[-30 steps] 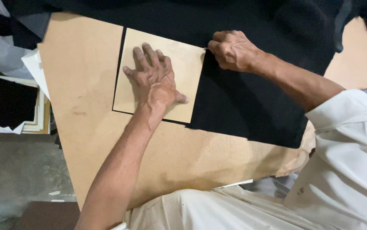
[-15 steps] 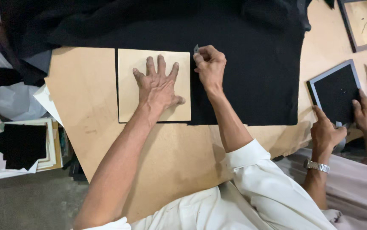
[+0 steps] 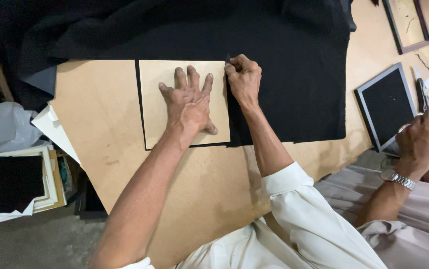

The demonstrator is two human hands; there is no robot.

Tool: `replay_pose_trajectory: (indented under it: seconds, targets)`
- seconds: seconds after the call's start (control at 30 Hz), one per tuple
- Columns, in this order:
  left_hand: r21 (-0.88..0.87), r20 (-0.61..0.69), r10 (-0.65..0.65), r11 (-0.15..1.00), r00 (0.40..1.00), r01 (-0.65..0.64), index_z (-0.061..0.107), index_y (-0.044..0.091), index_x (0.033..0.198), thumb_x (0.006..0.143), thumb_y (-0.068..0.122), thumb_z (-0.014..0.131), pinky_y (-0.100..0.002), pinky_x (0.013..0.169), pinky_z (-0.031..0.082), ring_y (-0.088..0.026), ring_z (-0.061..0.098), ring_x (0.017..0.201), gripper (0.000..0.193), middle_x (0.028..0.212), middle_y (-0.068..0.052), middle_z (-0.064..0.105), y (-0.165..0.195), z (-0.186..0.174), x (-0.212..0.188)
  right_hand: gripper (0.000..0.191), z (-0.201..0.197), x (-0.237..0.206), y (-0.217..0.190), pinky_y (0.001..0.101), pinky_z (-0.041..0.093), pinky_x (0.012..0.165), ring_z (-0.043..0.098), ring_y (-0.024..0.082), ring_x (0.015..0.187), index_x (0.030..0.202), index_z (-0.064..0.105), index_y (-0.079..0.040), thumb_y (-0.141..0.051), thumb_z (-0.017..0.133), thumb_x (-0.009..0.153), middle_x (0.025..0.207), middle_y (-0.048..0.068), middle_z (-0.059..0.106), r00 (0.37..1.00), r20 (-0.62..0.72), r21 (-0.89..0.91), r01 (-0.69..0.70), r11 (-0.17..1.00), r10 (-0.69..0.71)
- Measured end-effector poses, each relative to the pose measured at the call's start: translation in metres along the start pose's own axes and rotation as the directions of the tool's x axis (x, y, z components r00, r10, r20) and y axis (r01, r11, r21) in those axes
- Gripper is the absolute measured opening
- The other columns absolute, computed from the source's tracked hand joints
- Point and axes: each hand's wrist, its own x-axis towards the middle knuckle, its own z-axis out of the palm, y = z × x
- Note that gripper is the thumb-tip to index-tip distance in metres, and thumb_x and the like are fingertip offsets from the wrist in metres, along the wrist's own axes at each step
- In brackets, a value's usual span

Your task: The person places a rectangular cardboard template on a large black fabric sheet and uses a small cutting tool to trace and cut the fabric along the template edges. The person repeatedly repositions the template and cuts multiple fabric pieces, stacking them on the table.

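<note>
My left hand (image 3: pixel 188 103) lies flat, fingers spread, on a tan square board (image 3: pixel 155 107) that rests on black cloth (image 3: pixel 294 74). A thin black edge of cloth shows along the board's left and bottom sides. My right hand (image 3: pixel 244 79) is closed around a small dark blade-like tool (image 3: pixel 228 59) at the board's top right corner, its tip touching the cloth beside the board's right edge.
The wooden table (image 3: pixel 100 149) carries the cloth. A co-worker's hands (image 3: pixel 421 142) with a wristwatch work at the right beside a black-filled frame (image 3: pixel 386 104). More frames (image 3: pixel 406 25) lie at the top right. Stacked boards and black cloth pieces (image 3: pixel 10 184) sit low left.
My right hand has moved from the cloth's upper part to the board's top right corner with the tool. The view has shifted, showing the co-worker at the right.
</note>
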Motion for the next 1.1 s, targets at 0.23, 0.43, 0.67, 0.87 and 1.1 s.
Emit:
replay_pose_trajectory:
  seconds: [0.23, 0.43, 0.67, 0.87, 1.1]
  targets:
    - [-0.005, 0.033, -0.004, 1.000, 0.999, 0.005, 0.021, 0.029, 0.161, 0.047, 0.070, 0.095, -0.072, 0.107, 0.034, -0.046, 0.020, 0.147, 0.142, 0.163, -0.019, 0.019, -0.001, -0.001, 0.002, 0.013, 0.000, 0.006, -0.006, 0.0344, 0.058, 0.061, 0.074, 0.021, 0.065, 0.092, 0.075, 0.004, -0.004, 0.068, 0.084, 0.076, 0.015, 0.076, 0.997, 0.063, -0.073, -0.039, 0.997, 0.043]
    - [-0.008, -0.015, 0.010, 1.000, 1.000, -0.010, 0.023, 0.027, 0.161, 0.046, 0.068, 0.095, -0.074, 0.105, 0.035, -0.047, 0.022, 0.146, 0.142, 0.162, -0.020, 0.021, -0.003, 0.005, 0.001, 0.009, 0.002, 0.019, 0.005, 0.0360, 0.056, 0.057, 0.070, 0.020, 0.061, 0.085, 0.073, 0.004, 0.000, 0.066, 0.080, 0.072, 0.016, 0.073, 0.986, 0.168, -0.124, 0.041, 0.991, -0.020]
    - [0.000, -0.010, 0.005, 1.000, 1.000, -0.005, 0.020, 0.026, 0.161, 0.046, 0.067, 0.096, -0.074, 0.103, 0.036, -0.047, 0.020, 0.146, 0.144, 0.162, -0.019, 0.019, -0.002, 0.011, 0.004, 0.006, 0.006, 0.018, 0.015, 0.0370, 0.055, 0.056, 0.069, 0.021, 0.059, 0.080, 0.069, 0.004, 0.001, 0.064, 0.078, 0.068, 0.016, 0.070, 0.982, 0.163, -0.138, 0.117, 0.984, -0.094]
    - [0.009, -0.048, 0.000, 1.000, 0.999, 0.000, 0.023, 0.027, 0.161, 0.040, 0.071, 0.095, -0.075, 0.103, 0.036, -0.047, 0.021, 0.145, 0.147, 0.162, -0.019, 0.021, -0.001, 0.019, 0.006, 0.005, -0.013, -0.035, 0.014, 0.0370, 0.054, 0.057, 0.068, 0.023, 0.060, 0.082, 0.067, 0.004, 0.001, 0.064, 0.081, 0.069, 0.017, 0.069, 0.983, 0.182, -0.140, 0.049, 0.989, -0.023]
    - [0.051, -0.109, -0.014, 0.998, 0.994, 0.020, 0.024, 0.028, 0.161, 0.036, 0.074, 0.094, -0.073, 0.103, 0.038, -0.046, 0.020, 0.146, 0.151, 0.162, -0.018, 0.022, 0.001, 0.038, 0.012, 0.008, -0.062, -0.187, -0.011, 0.0381, 0.050, 0.050, 0.060, 0.021, 0.060, 0.078, 0.062, 0.003, 0.007, 0.064, 0.084, 0.075, 0.014, 0.064, 0.972, 0.233, -0.139, 0.022, 0.990, 0.011]
